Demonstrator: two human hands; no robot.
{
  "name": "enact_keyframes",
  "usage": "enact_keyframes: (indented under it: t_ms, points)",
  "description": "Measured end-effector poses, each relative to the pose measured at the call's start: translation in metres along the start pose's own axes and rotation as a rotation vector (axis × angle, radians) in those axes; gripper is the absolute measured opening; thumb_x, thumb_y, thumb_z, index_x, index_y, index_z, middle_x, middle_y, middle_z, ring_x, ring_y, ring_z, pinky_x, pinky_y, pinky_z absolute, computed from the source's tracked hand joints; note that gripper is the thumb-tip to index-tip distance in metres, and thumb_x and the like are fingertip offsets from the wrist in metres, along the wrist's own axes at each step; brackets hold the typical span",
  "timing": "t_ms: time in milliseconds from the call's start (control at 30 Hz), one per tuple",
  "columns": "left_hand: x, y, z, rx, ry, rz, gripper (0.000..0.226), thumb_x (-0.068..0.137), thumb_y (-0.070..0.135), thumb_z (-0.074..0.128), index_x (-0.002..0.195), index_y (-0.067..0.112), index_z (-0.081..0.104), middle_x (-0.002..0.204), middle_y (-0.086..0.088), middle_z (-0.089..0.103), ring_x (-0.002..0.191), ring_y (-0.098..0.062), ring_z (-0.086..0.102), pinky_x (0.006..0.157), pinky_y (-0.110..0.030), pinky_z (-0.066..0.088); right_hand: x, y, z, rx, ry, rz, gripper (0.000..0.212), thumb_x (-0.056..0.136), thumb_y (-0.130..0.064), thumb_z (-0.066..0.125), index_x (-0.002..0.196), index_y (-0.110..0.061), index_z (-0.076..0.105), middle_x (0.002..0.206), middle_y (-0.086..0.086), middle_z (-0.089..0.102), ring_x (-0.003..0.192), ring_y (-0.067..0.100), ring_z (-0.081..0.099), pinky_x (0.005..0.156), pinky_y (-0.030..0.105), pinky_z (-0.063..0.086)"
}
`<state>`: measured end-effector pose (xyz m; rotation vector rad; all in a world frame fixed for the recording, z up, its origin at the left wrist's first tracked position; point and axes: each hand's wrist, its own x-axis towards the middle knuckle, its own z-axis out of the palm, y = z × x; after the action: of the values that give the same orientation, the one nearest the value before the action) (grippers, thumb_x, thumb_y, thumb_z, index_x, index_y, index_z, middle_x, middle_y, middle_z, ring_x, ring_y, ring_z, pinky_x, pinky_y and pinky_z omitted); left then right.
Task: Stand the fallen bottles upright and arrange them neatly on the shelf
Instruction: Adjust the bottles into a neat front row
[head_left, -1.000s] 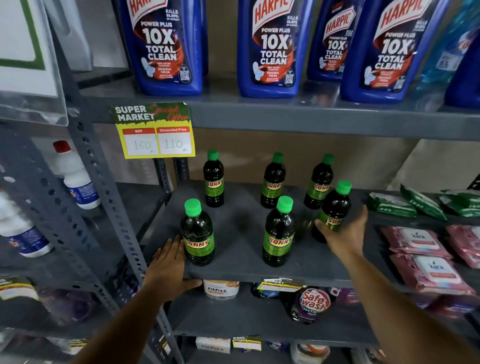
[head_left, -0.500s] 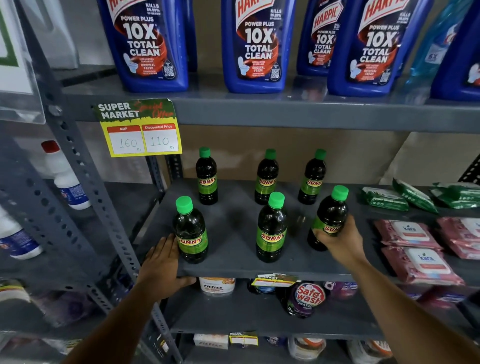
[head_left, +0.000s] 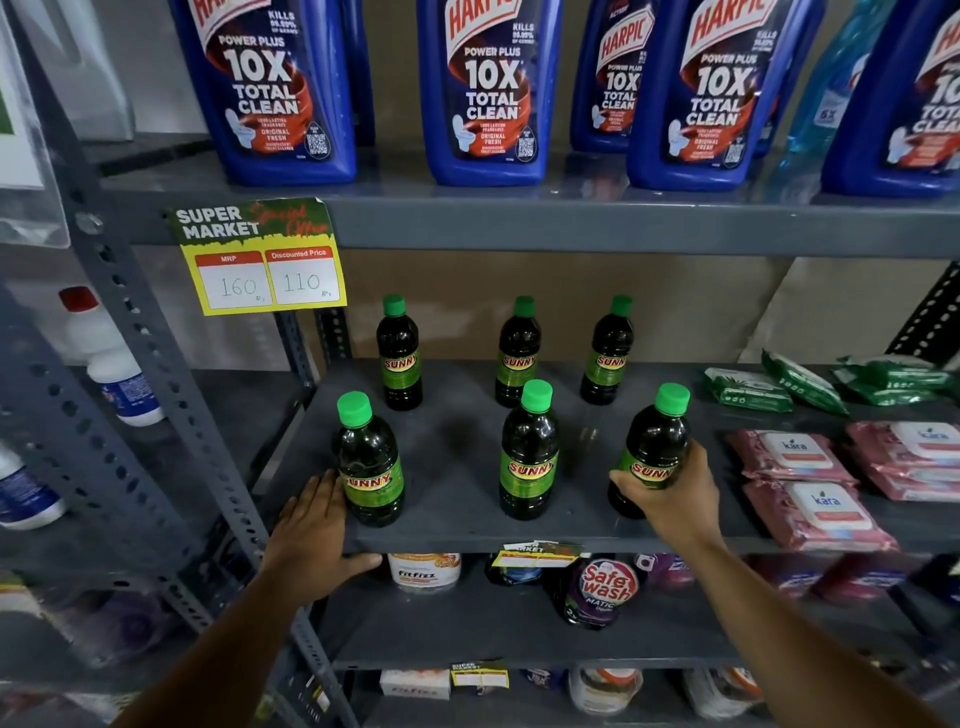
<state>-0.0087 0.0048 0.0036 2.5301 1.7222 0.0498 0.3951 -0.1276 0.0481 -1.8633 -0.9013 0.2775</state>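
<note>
The right hand is wrapped around the lower body of the front right bottle, fingers curled over its label, and it has drawn that bottle forward from beside the back row to the front edge of the shelf, roughly level with its two neighbours. The bottle tilts slightly to the right, and whether its base rests flat on the shelf is hidden by the hand. The left hand lies flat and spread on the front left corner of the shelf, thumb hooked under the edge, fingertips just beside the front left bottle, as it did a second ago. The front middle bottle stands upright between the two. Behind them, three more bottles stand upright in a row near the back edge. No bottle lies fallen now, so the work appears nearly finished: what likely remains is settling the held bottle straight and evening the gaps in the front row.
</note>
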Motion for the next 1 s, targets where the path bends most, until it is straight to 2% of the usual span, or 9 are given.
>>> enact_keyframes:
  t_ms: [233, 300, 367, 433, 500, 600, 733, 900, 1000]
  points:
    - [-0.001, 0.000, -0.001, -0.011, 0.001, 0.002, 0.122, 0.068, 0.078, 0.055, 0.150, 0.011, -0.005, 0.161, -0.008, -0.004, 0.147, -0.025, -0.005, 0.119, -0.045, 0.004, -0.004, 0.001, 0.001, 0.011, 0.022, -0.068, 0.082, 0.049, -0.054, 0.086, 0.115, -0.020, 0.051, 0.109, 0.003, 0.065, 0.104, 0.024, 0.062, 0.084, 0.043, 0.054]
    - [-0.001, 0.001, -0.001, -0.009, -0.009, 0.001, 0.122, 0.068, 0.078, 0.055, 0.150, 0.011, -0.005, 0.161, -0.008, -0.004, 0.147, -0.024, -0.006, 0.119, -0.045, 0.004, -0.019, -0.001, 0.006, -0.133, 0.249, -0.187, 0.101, 0.052, -0.060, 0.082, 0.128, -0.008, 0.041, 0.128, 0.017, 0.049, 0.123, 0.035, 0.042, 0.103, 0.050, 0.037]
    - [-0.001, 0.001, -0.001, -0.011, -0.001, 0.000, 0.123, 0.066, 0.081, 0.052, 0.150, 0.011, -0.005, 0.161, -0.009, -0.004, 0.147, -0.025, -0.006, 0.119, -0.044, 0.004, -0.042, -0.011, 0.015, -0.220, 0.345, -0.455, 0.103, 0.057, -0.071, 0.069, 0.128, -0.004, 0.036, 0.131, 0.015, 0.036, 0.122, 0.033, 0.034, 0.105, 0.039, 0.024]
    - [-0.001, -0.001, -0.001, -0.013, -0.003, 0.009, 0.125, 0.064, 0.084, 0.048, 0.150, 0.010, -0.005, 0.161, -0.010, -0.003, 0.147, -0.025, -0.005, 0.119, -0.044, 0.004, -0.060, -0.027, 0.031, -0.167, 0.096, -0.552, 0.096, 0.063, -0.073, 0.065, 0.131, -0.013, 0.035, 0.132, 0.003, 0.033, 0.124, 0.027, 0.035, 0.109, 0.036, 0.024]
    - [-0.001, -0.001, 0.000, -0.005, -0.003, 0.012, 0.124, 0.067, 0.082, 0.050, 0.150, 0.010, -0.006, 0.161, -0.010, -0.004, 0.147, -0.025, -0.006, 0.119, -0.044, 0.003, -0.065, -0.035, 0.051, -0.094, -0.205, -0.444, 0.104, 0.064, -0.056, 0.079, 0.144, -0.021, 0.023, 0.143, -0.002, 0.029, 0.134, 0.020, 0.034, 0.113, 0.038, 0.030]
    - [-0.002, 0.000, -0.001, -0.019, -0.010, 0.002, 0.124, 0.067, 0.080, 0.054, 0.150, 0.011, -0.006, 0.161, -0.009, -0.005, 0.147, -0.024, -0.007, 0.118, -0.043, 0.002, -0.059, -0.046, 0.074, 0.040, -0.400, -0.236, 0.123, 0.059, -0.036, 0.090, 0.150, -0.027, 0.009, 0.149, -0.005, 0.033, 0.137, 0.010, 0.033, 0.111, 0.032, 0.031]
    - [-0.003, 0.000, -0.001, -0.010, -0.018, -0.002, 0.124, 0.067, 0.081, 0.052, 0.150, 0.011, -0.008, 0.161, -0.009, -0.006, 0.147, -0.025, -0.008, 0.118, -0.043, 0.001, -0.047, -0.051, 0.084, 0.015, -0.414, -0.144, 0.084, 0.063, -0.025, 0.088, 0.131, -0.021, 0.038, 0.113, -0.009, 0.058, 0.111, 0.012, 0.057, 0.091, 0.027, 0.046]
    - [-0.001, 0.000, -0.001, -0.012, -0.013, -0.003, 0.124, 0.067, 0.081, 0.051, 0.150, 0.011, -0.009, 0.161, -0.008, -0.007, 0.147, -0.024, -0.010, 0.118, -0.043, 0.000, -0.049, -0.046, 0.090, 0.009, -0.383, -0.127, 0.076, 0.063, -0.025, 0.087, 0.124, -0.022, 0.042, 0.107, -0.008, 0.060, 0.104, 0.014, 0.061, 0.075, 0.014, 0.043]
    - [-0.002, 0.000, -0.001, -0.016, -0.012, -0.004, 0.124, 0.067, 0.081, 0.052, 0.149, 0.011, -0.010, 0.161, -0.008, -0.008, 0.146, -0.024, -0.010, 0.118, -0.042, 0.000, -0.055, -0.049, 0.088, 0.046, -0.366, -0.135, 0.097, 0.061, -0.030, 0.089, 0.138, -0.020, 0.031, 0.125, -0.007, 0.050, 0.124, 0.014, 0.049, 0.096, 0.020, 0.040]
